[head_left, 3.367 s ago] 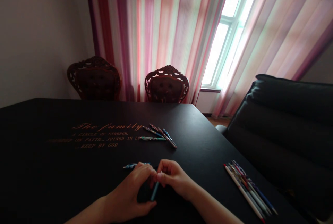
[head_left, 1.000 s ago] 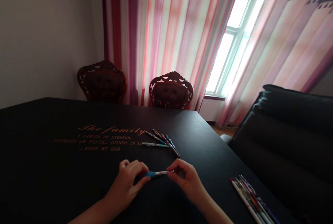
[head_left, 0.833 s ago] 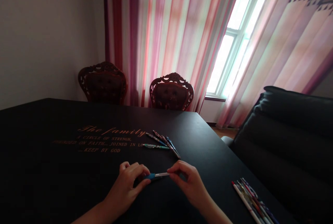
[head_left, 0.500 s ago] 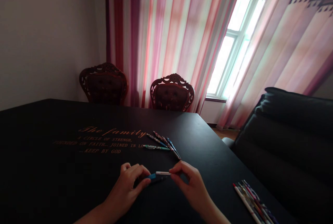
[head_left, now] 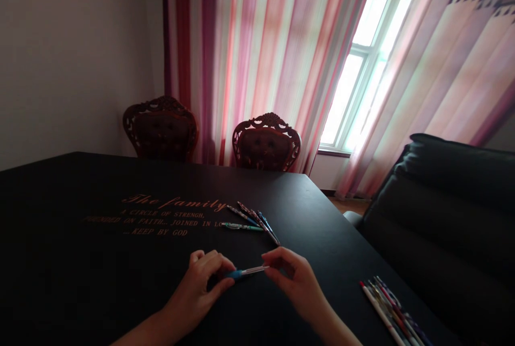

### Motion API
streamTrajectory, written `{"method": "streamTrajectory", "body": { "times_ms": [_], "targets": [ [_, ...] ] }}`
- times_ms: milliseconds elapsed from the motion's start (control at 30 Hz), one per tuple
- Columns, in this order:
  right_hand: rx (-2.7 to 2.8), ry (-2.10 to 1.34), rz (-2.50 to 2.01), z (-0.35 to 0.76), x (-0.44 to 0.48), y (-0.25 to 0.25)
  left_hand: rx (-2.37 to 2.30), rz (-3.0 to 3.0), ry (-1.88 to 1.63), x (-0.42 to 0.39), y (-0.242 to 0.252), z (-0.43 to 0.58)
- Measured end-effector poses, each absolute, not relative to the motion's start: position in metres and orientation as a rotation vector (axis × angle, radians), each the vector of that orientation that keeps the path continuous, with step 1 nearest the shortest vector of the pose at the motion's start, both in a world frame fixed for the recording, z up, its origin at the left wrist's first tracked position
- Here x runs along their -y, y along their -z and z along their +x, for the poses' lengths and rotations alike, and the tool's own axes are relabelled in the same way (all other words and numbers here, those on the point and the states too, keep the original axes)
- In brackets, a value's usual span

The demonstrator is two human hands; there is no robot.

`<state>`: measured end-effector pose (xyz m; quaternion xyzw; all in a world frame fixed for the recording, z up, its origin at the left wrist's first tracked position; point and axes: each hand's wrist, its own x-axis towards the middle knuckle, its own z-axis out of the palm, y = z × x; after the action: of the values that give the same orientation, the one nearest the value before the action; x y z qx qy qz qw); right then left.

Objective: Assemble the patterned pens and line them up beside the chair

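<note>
Between my two hands, just above the table, is a slim pen with a blue section (head_left: 236, 274) on the left and a thin whitish part (head_left: 253, 270) pointing right. My left hand (head_left: 207, 276) pinches the blue section between thumb and fingers. The thumb and fingers of my right hand (head_left: 293, 276) are at the far tip of the whitish part, closed lightly around it. Beyond my right hand a fan of several patterned pens (head_left: 265, 222) lies on the table, with a green-and-white pen (head_left: 243, 227) pointing left.
Several more pens (head_left: 388, 303) lie side by side near the right edge of the black table (head_left: 80, 281). Gold lettering (head_left: 173, 204) marks its surface. Two carved chairs (head_left: 265, 145) stand at the far side. A black leather seat (head_left: 450, 217) is to the right.
The whitish part has tilted, its right end now slightly higher. My right fingers have shifted a little and spread slightly at its tip. My left hand has hardly moved.
</note>
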<state>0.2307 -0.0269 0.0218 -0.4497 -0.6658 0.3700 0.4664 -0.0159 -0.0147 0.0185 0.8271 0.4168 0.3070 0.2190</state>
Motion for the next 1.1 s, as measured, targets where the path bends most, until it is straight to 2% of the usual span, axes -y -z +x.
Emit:
{"method": "streamTrajectory", "body": {
  "times_ms": [100, 1100],
  "targets": [
    [1.519, -1.022, -1.137, 0.230, 0.025, -0.015, -1.175, 2.270, -0.855, 0.015, -0.019, -0.015],
    [1.358, -1.258, -1.119, 0.195, 0.032, 0.004, -1.053, 2.444, -0.818, 0.020, -0.016, -0.012]
  ]
}}
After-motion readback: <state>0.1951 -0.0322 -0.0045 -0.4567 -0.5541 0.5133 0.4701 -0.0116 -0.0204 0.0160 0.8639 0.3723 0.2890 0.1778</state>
